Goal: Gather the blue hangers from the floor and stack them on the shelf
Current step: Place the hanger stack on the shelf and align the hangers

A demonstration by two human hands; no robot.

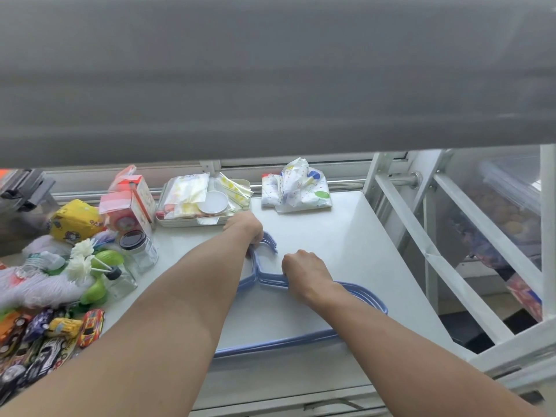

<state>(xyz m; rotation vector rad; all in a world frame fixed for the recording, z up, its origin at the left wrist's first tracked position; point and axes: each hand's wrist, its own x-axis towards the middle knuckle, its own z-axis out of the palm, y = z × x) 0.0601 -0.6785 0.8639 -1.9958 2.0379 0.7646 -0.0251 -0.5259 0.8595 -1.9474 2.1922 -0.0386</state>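
Your stack of blue hangers (304, 335) lies flat on the white shelf (346, 236), hooks pointing away from you and the long bottom bars nearest you, the hangers nested closely one on another. Your left hand (245, 228) is curled over the hooks at the top of the stack, fingers closed around them. Your right hand (304, 273) is closed in a loose fist on the shoulder just right of the neck, gripping the wires there; both forearms cross over parts of the stack. Just beyond your left hand sits a shallow white tray (192, 222) holding plastic packets and a round white lid (213, 202). To the right of the tray, against the back rail, rests a folded patterned cloth (296, 188). To the left of the hangers stand a glass jar with a black lid (139, 248), a reed diffuser with white flowers (115, 275), and red-and-clear boxes (128, 203). Toy cars (63, 332) crowd the near left corner. A white metal frame (451, 236) stands to your right.
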